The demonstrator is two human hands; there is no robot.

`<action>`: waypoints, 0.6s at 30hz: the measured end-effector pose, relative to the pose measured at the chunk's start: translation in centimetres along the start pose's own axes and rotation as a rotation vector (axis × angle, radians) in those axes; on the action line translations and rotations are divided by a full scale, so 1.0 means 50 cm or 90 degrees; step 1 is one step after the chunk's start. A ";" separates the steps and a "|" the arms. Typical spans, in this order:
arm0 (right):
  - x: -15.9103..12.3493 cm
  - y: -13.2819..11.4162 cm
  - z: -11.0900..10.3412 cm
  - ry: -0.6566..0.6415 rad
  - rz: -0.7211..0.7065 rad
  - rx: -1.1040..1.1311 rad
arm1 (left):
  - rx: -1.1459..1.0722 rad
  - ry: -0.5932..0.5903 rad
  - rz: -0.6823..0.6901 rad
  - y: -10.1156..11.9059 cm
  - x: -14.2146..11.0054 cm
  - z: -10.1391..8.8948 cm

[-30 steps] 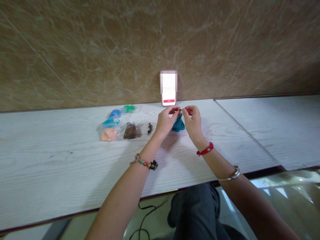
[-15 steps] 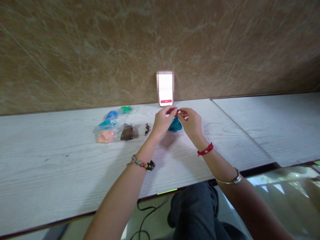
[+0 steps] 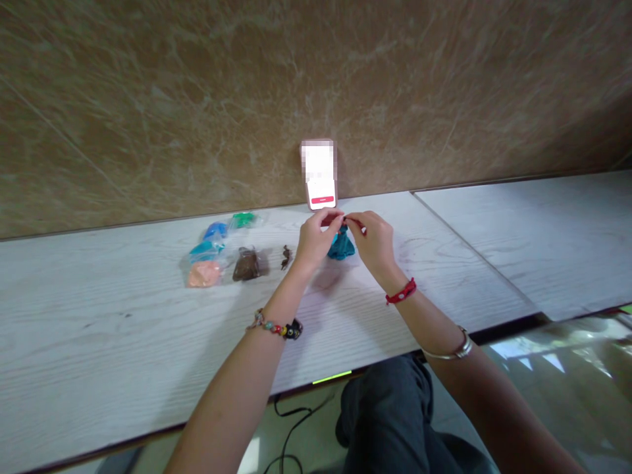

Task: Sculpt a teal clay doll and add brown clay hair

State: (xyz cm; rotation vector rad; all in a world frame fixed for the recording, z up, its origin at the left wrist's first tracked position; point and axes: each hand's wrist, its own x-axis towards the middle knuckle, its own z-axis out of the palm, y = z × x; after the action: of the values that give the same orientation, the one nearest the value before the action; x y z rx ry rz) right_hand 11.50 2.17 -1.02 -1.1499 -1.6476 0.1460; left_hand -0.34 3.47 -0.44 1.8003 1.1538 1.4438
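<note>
Brown marbled wall (image 3: 316,79) fills the upper part of the head view, above a white wood-grain table (image 3: 123,355) with a seam running across its right side. Against the foot of the wall leans a phone (image 3: 320,178), its screen lit, with a red bar near the bottom. Just in front of the phone is a small teal figure (image 3: 342,247) with a flared, skirt-like base, placed between the two hands; whether the base rests on the table is hard to tell. The left hand (image 3: 316,240) pinches the figure's dark top between thumb and fingertip. The right hand (image 3: 372,240) brings its thumb and fingertips to the same spot from the other side, and I cannot tell whether they pinch anything. Left of the left hand lie some brown scraps (image 3: 286,257), then a bag of brown material (image 3: 246,264). Farther left, clear bags hold peach material (image 3: 203,274), light blue material (image 3: 207,248), blue material (image 3: 215,230) and green material (image 3: 243,220). Beads circle the left wrist; a red band and a silver bangle circle the right arm. Below the table edge show dark trousers (image 3: 390,415) and a black cable (image 3: 291,428).
</note>
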 end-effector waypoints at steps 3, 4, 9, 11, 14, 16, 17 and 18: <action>-0.001 -0.001 -0.001 -0.005 -0.002 0.008 | -0.002 0.001 -0.003 0.001 0.000 0.000; -0.001 -0.001 -0.001 -0.006 -0.003 0.007 | -0.004 0.002 -0.002 0.000 0.000 0.000; -0.001 -0.003 0.002 0.007 0.002 -0.006 | -0.004 0.004 0.001 0.000 0.000 0.000; 0.000 -0.003 0.002 0.010 -0.001 -0.013 | 0.001 0.004 0.002 0.001 0.000 0.001; 0.001 -0.002 0.003 0.015 -0.005 -0.018 | 0.007 0.005 0.005 0.002 -0.001 0.001; 0.002 -0.001 0.002 0.015 -0.006 -0.018 | 0.008 0.007 0.006 0.001 -0.001 0.001; 0.002 0.000 0.002 0.015 -0.007 -0.018 | 0.007 0.007 0.007 0.000 -0.001 0.001; 0.002 0.000 0.002 0.014 -0.007 -0.018 | 0.005 0.005 0.007 0.000 -0.001 0.001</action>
State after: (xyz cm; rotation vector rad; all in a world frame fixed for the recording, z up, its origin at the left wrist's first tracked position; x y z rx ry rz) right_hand 11.45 2.28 -0.99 -1.1589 -1.6411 0.1027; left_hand -0.30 3.46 -0.48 1.8098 1.1580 1.4559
